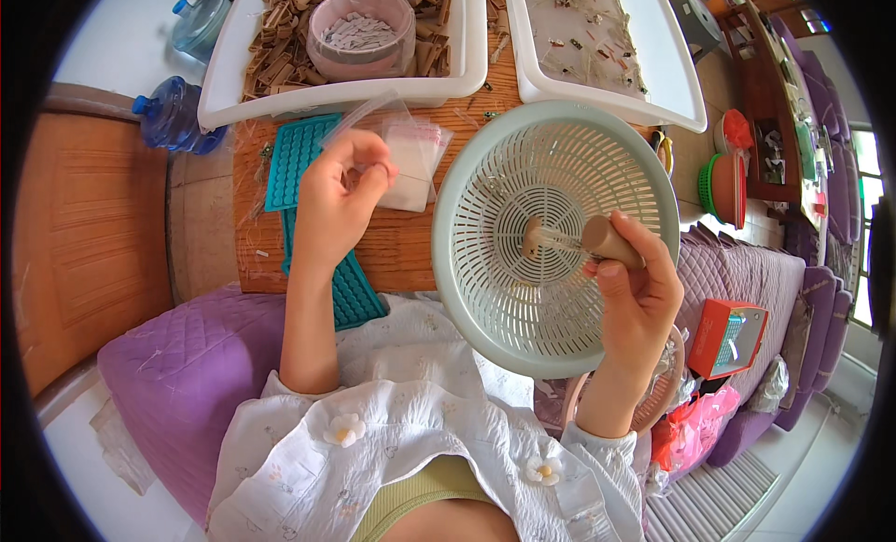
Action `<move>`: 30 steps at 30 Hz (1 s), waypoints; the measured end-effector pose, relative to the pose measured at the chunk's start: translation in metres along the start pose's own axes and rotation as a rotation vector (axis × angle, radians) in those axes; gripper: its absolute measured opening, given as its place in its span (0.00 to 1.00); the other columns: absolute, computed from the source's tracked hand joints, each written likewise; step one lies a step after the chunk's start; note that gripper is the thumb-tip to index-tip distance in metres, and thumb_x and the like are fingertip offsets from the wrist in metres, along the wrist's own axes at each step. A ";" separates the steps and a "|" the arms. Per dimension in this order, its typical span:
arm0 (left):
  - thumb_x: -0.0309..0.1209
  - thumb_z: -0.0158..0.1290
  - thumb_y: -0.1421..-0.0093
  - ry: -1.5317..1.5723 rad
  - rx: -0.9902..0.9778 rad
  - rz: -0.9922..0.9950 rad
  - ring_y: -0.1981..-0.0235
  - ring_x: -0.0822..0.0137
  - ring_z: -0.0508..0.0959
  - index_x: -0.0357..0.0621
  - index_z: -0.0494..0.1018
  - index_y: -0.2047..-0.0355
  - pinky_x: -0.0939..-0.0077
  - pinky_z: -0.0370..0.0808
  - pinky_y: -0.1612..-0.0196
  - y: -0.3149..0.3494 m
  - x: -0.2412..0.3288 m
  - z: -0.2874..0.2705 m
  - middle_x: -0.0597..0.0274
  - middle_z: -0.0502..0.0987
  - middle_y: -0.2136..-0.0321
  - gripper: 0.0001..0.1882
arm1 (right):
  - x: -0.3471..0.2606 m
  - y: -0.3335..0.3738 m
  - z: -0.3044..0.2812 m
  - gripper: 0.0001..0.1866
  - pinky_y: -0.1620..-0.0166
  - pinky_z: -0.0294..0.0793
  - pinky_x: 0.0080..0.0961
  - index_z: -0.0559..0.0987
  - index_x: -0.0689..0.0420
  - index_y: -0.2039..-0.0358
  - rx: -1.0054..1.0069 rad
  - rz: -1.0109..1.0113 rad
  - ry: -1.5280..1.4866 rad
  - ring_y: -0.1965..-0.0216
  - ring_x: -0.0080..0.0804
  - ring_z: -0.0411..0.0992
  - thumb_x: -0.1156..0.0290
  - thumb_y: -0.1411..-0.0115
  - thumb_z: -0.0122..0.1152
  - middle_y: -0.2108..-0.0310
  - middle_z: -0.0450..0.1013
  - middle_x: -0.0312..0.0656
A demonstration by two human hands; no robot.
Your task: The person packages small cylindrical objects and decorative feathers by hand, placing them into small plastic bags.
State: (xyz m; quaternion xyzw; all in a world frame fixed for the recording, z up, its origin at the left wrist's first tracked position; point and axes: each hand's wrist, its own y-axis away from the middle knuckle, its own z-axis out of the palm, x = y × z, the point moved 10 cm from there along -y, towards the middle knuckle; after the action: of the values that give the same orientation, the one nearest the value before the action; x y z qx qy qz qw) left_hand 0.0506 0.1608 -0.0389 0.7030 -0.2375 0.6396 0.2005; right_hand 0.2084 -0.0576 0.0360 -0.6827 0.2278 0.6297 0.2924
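Observation:
My right hand (635, 285) is closed round a small brown cylinder (613, 242), held over the right part of a pale green colander (457, 290). Clear, shiny strands reach from the cylinder toward a small tan piece (532, 236) near the colander's middle; whether they join it, I cannot tell. My left hand (341, 201) is raised over the table, thumb and fingers curled together. What sits in that pinch is hidden. Just behind its knuckles shows a clear plastic bag (381, 108), beside a stack of clear bags (408, 173).
Teal moulded trays (299, 159) lie at the table's left. Behind stand a white bin (467, 62) of brown pieces with a pink tub (362, 34), and another white bin (686, 85) with small scraps. Blue water bottles (182, 113) are at far left, a purple quilted seat (187, 374) nearer.

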 end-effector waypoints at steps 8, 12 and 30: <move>0.26 0.52 0.46 -0.021 -0.197 -0.146 0.76 0.77 0.73 0.36 0.73 0.68 0.87 0.68 0.73 0.033 0.015 0.030 0.63 0.76 0.76 0.07 | -0.039 -0.008 0.036 0.15 0.58 0.70 0.21 0.71 0.66 0.63 -0.036 -0.179 0.085 0.60 0.32 0.71 0.86 0.54 0.58 0.62 0.71 0.47; 0.24 0.54 0.50 -0.058 -0.230 -0.192 0.75 0.77 0.75 0.37 0.73 0.66 0.86 0.70 0.71 0.039 0.023 0.037 0.60 0.77 0.76 0.10 | -0.049 -0.009 0.037 0.15 0.59 0.71 0.22 0.72 0.65 0.65 -0.004 -0.270 0.236 0.63 0.35 0.73 0.86 0.57 0.60 0.65 0.73 0.47; 0.26 0.57 0.54 -0.252 -0.409 -0.219 0.77 0.71 0.78 0.39 0.72 0.62 0.83 0.73 0.74 0.056 0.039 0.052 0.57 0.78 0.78 0.16 | -0.060 -0.009 0.034 0.15 0.64 0.71 0.18 0.73 0.64 0.65 -0.015 -0.168 0.189 0.67 0.28 0.74 0.86 0.57 0.58 0.68 0.74 0.44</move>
State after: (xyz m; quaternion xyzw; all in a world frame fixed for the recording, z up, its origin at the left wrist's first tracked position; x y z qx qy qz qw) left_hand 0.0620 0.0819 -0.0069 0.7435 -0.3072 0.4604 0.3754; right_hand 0.1836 -0.0317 0.0957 -0.7579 0.1916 0.5375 0.3162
